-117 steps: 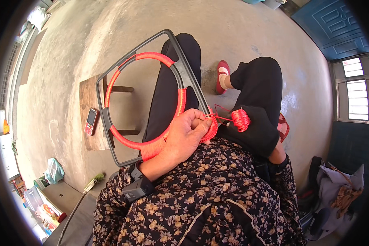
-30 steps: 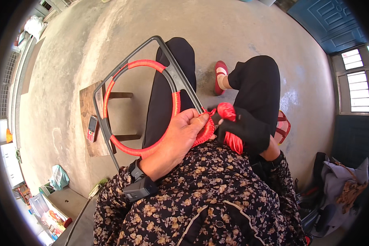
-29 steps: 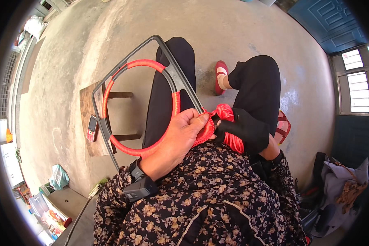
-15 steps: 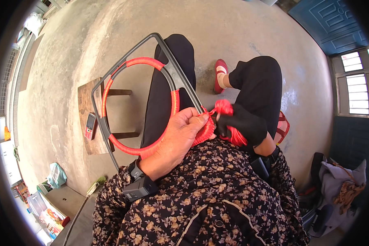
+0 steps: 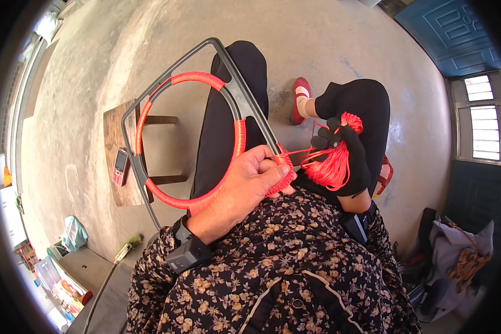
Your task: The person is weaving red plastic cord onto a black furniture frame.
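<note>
Gloved right hand: ok so it's swung out from beside the left hand since a moment ago, off to the right near the knee, fingers curled around the red cord bundle.

Left hand: bare, hardly budged, thumb and fingers pinched on the wrapped section by the near end of the black frame. Hands are apart, with just a red strand bridging them.

Black frame: lies across the left thigh, red-wound ring and all, pretty much where it was.

Cord bundle: was bunched up close to the wrapping, now it's fanned into loose loops over the glove. That's my worry tbh. If the fingers relax, loops could slip off and knot up, or catch on a fingertip.

Strand: looks fairly straight to me. Tug too hard while the pinch is weak and the last turns could slide or unwind; let it go slack and I'd expect them to sit loose.

Frame balance: can't tell how much the leg is carrying, so a sideways yank might twist it.

Phone: on the wooden stool, well clear of the cord.
</note>
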{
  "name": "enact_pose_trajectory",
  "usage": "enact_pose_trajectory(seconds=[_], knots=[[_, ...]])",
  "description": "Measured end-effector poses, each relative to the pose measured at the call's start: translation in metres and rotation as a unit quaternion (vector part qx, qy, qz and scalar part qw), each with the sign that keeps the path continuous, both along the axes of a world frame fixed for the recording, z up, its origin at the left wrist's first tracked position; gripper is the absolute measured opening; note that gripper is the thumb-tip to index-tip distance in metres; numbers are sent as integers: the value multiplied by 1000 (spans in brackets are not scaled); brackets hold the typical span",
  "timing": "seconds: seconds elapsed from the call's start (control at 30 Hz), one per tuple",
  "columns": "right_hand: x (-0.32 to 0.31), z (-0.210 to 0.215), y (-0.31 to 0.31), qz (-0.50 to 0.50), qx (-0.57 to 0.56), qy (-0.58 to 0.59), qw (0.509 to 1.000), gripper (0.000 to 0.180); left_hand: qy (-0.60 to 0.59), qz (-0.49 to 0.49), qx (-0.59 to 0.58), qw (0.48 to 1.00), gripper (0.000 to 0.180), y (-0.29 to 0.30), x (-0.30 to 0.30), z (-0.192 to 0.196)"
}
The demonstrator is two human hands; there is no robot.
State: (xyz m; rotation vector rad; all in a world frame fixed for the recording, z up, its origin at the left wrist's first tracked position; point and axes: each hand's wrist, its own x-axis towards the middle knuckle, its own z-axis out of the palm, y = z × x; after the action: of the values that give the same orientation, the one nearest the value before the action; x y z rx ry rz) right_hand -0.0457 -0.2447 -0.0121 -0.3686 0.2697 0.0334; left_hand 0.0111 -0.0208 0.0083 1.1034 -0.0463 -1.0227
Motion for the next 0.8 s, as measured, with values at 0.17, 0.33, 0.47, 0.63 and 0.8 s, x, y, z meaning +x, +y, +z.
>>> enact_pose_trajectory(seconds=[0.17, 0.33, 0.47, 0.63, 0.8], knots=[[-6, 6, 4, 26, -126, 34, 991, 7, 24, 23, -58, 998, 20, 4, 1, 1], [-14, 16, 17, 24, -208, 117, 971, 11, 23, 9, -54, 998, 20, 14, 3, 3], [-7, 28, 6, 19, -409, 184, 894, 23, -46, 12, -28, 999, 27, 10, -5, -2], [-7, 46, -1, 85, -554, 110, 821, 34, -258, 31, 110, 959, 48, 11, -18, 0], [-4, 40, 24, 183, -513, 13, 838, 42, -329, 39, 132, 934, 58, 16, -23, 2]])
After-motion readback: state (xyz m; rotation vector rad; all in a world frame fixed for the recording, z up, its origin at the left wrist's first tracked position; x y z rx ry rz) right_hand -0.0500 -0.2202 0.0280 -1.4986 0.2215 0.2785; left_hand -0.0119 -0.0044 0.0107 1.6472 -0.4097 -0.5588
